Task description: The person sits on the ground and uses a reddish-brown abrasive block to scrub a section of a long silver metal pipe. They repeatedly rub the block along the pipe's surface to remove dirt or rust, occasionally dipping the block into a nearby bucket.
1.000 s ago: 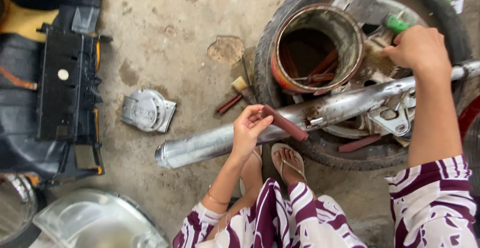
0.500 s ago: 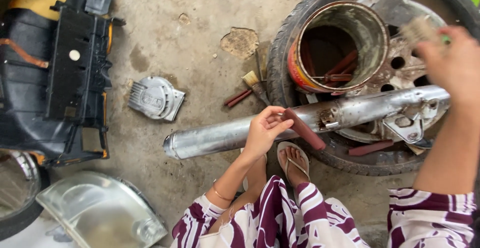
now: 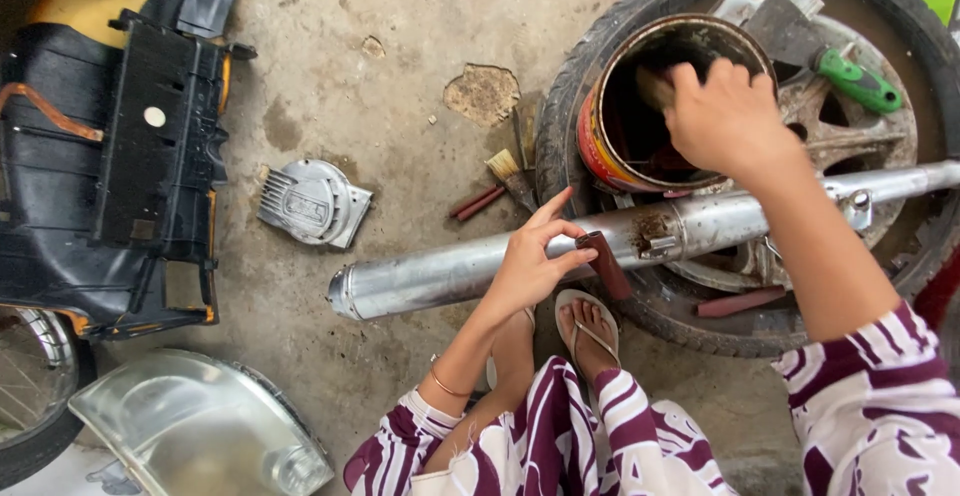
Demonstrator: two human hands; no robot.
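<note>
Silver exhaust pipe lies across the tyre, steadied under the left hand, whose fingers pinch a dark red handle, while the right hand dips closed fingers into the can, seemingly loading a brush; next comes lifting out carefully.

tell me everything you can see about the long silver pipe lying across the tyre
The silver pipe is a long metal exhaust-like tube, dull grey with rusty brown patches near a small bracket midway. Its thick rounded end rests on the concrete floor; the thinner end runs right across the tyre. It lies nearly flat, slightly tilted. The left hand rests on it, pinching a dark red handle.
</note>
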